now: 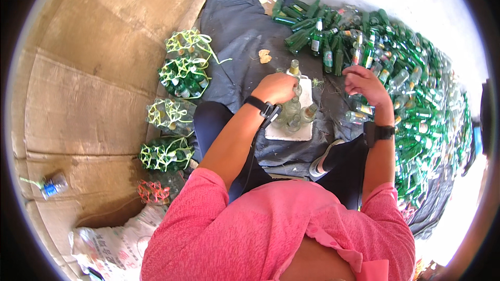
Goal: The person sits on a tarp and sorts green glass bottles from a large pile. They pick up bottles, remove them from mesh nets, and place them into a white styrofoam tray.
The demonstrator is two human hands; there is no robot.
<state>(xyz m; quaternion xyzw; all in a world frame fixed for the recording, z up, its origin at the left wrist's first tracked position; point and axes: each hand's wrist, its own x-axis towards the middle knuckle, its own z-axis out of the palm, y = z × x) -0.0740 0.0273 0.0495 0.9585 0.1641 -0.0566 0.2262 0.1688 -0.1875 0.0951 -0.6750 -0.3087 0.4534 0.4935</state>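
Observation:
A group of clear glass bottles (294, 123) stands upright on a white board (289, 137) between my knees. My left hand (276, 88) is over the far part of this group, its fingers closed around the upper part of one clear bottle (297, 88). Just beyond it rises another clear bottle (294, 69) with a yellowish neck label. To the right, my right hand (365, 86) hovers at the near side of a large heap of bottles (414, 97), fingers loosely curled and apart. Nothing shows in it. A labelled clear bottle (357, 51) lies just past its fingertips.
Bundles of bottles tied with yellow-green strapping (183, 76) line the left side, by a cardboard-covered wall (90, 97). A red-strapped bundle (154, 192) and a white woven sack (121, 242) are nearer me. Dark sheeting (234, 35) covers the floor; a dry leaf (265, 56) lies on it.

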